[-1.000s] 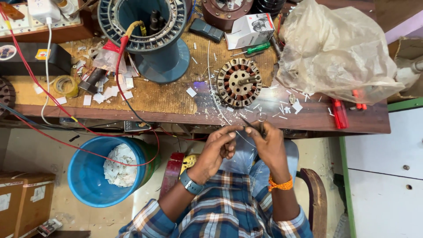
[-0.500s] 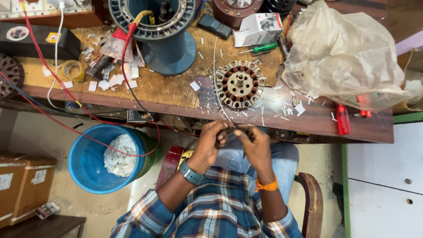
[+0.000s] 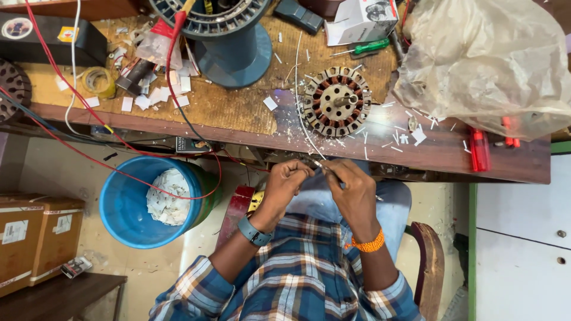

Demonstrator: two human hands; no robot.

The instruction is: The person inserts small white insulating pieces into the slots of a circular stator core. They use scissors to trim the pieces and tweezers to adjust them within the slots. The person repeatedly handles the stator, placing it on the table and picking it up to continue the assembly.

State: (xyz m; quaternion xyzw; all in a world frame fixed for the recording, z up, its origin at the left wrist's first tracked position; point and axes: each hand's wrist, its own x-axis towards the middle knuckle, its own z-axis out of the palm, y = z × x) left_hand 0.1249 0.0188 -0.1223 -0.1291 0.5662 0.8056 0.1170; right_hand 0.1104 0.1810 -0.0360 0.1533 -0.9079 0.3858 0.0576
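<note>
A thin white wire (image 3: 299,113) is pinched between the fingertips of the left hand (image 3: 284,185) and the right hand (image 3: 351,189), which are held close together just below the edge of the surface (image 3: 238,113). The wire is drawn taut from the wound motor core (image 3: 336,101) lying just beyond the hands, presumably so that its end can be worked. A blue bucket (image 3: 156,199) is kept to the left of the hands, seemingly for scraps.

Item between fingers (image 3: 295,170) too small.
</note>
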